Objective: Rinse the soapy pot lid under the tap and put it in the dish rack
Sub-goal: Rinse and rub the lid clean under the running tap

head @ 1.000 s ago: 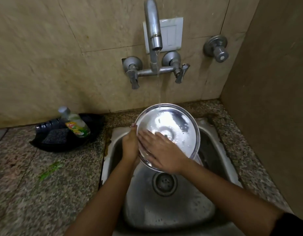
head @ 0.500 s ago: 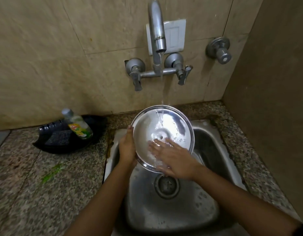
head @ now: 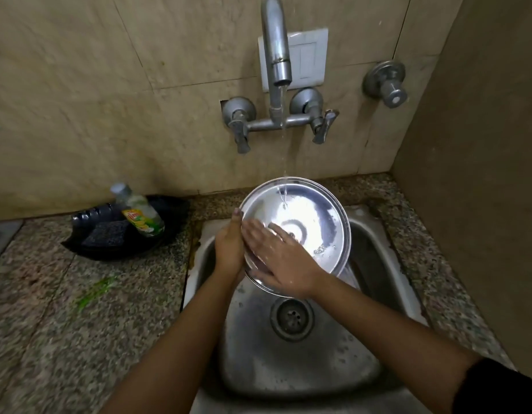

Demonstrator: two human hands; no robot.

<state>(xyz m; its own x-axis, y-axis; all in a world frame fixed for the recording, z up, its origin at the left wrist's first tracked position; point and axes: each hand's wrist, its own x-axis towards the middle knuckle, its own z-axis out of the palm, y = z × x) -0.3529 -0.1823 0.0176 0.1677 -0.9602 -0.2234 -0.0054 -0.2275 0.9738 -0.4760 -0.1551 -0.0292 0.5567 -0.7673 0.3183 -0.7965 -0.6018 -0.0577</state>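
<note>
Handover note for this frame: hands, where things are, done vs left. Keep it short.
Left hand: grips the pot lid by its left rim.
Right hand: flat on the lid's face, fingers spread, rubbing.
Lid: tilted over the sink, water from the tap hitting its upper part.
Done: rinse is under way.
Left: finish rinsing, then put the lid in the dish rack, which is not in view.
</note>
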